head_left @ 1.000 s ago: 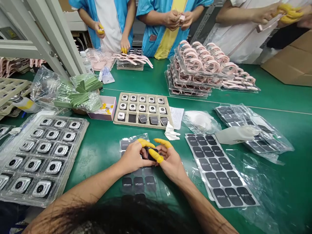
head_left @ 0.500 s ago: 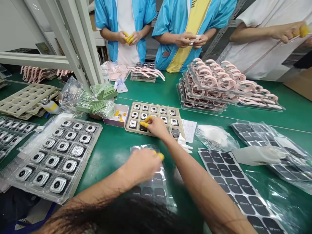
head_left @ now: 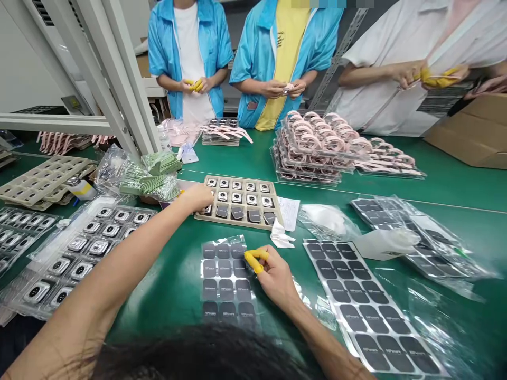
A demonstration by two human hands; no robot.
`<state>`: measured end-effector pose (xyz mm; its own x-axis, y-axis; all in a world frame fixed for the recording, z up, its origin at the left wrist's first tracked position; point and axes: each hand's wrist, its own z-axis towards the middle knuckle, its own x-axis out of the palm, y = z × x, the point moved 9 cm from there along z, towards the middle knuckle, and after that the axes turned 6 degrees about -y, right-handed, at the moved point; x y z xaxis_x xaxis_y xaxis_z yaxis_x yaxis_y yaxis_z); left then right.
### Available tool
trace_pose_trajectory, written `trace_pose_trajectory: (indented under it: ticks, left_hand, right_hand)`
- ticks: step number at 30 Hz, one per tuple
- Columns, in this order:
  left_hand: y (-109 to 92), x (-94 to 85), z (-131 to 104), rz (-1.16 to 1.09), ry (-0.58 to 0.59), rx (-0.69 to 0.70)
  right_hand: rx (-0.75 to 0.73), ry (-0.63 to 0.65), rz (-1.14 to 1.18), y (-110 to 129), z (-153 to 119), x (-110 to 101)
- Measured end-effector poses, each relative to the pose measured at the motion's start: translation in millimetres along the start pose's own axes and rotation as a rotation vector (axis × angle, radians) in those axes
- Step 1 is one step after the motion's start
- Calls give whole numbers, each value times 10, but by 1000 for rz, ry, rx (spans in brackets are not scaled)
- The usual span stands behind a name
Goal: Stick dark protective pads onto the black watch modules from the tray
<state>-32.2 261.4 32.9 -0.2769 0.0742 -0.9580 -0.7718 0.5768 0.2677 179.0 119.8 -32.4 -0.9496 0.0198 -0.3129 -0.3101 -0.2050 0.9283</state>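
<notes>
At the left end of the tray (head_left: pixel 229 222), left hand (head_left: pixel 200 197) over the watches (head_left: pixel 236 198), grip hidden! Nearer on the table (head_left: pixel 174 274), right hand (head_left: pixel 275 272) curls over the sticker sheet's (head_left: pixel 226 270) edge, hold unclear.

Free tabletop (head_left: pixel 233 158) behind the beige tray (head_left: pixel 278 212), left hand (head_left: pixel 198 197) blocking its left end, pink strap stack (head_left: pixel 311 142) behind its right corner

The left arm (head_left: pixel 127 269) reaches far forward, left hand (head_left: pixel 198 197) knuckles-up, its grip hidden; the right arm (head_left: pixel 325 339) angles inward, right hand (head_left: pixel 276 274) low, yellow-capped fingers (head_left: pixel 259 254) curled.
</notes>
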Motion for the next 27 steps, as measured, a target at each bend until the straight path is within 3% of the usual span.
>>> trace_pose_trajectory:
  ticks: [6,9,11,13,15,18,20,27]
  left_hand:
    - [-54,8,-196,-56,-89,87]
    - [-53,-84,-277,-109,-170,18]
    - [-157,-174,-369,-129,-252,-84]
    - [-373,-247,-526,-262,-352,-221]
    - [-637,-192,-729,-778,-434,-376]
    - [-1228,85,-918,-1539,-246,-438]
    - [-1491,174,-1008,-1827,-92,-452]
    - [-1623,225,-1125,-2030,164,-416]
  right_hand:
    - [68,-27,109,-72,28,38]
    - [47,-36,131,-74,28,16]
    - [36,-63,150,-67,17,-52]
    - [10,-113,157,-32,21,-164]
    - [-89,-121,152,81,33,-256]
    - [-349,58,103,339,-9,-203]
    - [-457,182,63,427,-75,-128]
    - [-494,290,89,558,-202,-9]
